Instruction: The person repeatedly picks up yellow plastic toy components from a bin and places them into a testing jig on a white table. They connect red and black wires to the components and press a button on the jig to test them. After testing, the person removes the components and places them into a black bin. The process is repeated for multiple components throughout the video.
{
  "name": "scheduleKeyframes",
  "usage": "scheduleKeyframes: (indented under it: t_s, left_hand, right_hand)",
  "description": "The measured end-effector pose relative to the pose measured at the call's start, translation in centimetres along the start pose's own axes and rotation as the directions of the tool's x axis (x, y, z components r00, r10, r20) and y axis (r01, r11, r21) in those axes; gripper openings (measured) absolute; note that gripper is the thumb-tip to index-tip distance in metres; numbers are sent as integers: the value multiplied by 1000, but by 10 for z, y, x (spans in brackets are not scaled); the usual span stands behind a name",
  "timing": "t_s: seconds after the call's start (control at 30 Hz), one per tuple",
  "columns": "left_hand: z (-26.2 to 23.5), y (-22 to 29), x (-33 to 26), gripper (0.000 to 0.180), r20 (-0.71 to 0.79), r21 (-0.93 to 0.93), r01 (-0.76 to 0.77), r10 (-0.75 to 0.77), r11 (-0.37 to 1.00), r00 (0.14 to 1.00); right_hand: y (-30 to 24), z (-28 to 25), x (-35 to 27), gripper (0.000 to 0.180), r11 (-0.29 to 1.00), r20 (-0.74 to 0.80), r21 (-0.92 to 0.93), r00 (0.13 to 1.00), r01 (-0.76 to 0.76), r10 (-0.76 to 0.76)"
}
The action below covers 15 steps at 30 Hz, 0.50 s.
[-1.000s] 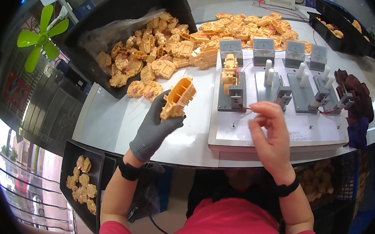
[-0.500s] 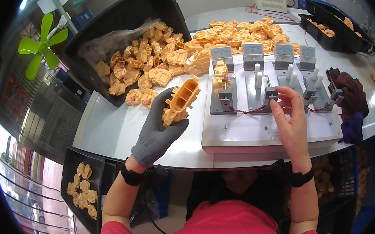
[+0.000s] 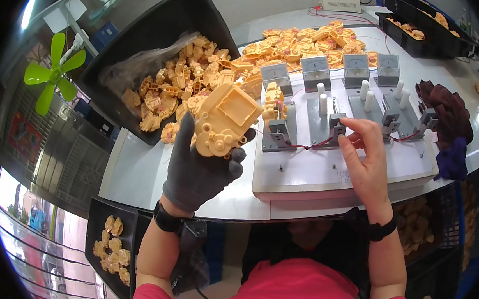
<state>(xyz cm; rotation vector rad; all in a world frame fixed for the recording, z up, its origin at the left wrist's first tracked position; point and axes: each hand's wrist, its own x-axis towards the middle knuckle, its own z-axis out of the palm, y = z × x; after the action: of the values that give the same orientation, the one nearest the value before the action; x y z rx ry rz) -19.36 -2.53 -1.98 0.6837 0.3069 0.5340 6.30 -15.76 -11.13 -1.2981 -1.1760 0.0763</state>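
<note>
My left hand, in a dark grey glove, grips a yellow plastic gearbox part and holds it up above the table's near edge. My bare right hand rests on the white test board, its fingertips at a small grey clamp block where red wires end. Another yellow part sits in the leftmost fixture of the board. Several grey meters line the board's far edge.
A heap of yellow parts spills from a black tray with a clear bag, and stretches across the far table. A dark cloth lies right. Black bins hold parts at the lower left and far right. A green fan stands left.
My left hand has raised the yellow part higher and turned it. My right hand moved from the board's front middle up to the grey clamp block.
</note>
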Motion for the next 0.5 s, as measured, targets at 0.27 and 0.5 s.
scheduleKeyframes:
  t_s: [0.27, 0.5]
  left_hand:
    - [8, 5, 23, 67, 22, -58, 89, -88, 994, 996]
    - [6, 11, 52, 45, 113, 837, -207, 209, 506, 971]
  right_hand:
    - [-6, 4, -3, 35, 994, 41, 82, 996, -79, 75]
    - [-10, -4, 0, 31, 981, 91, 122, 986, -152, 142]
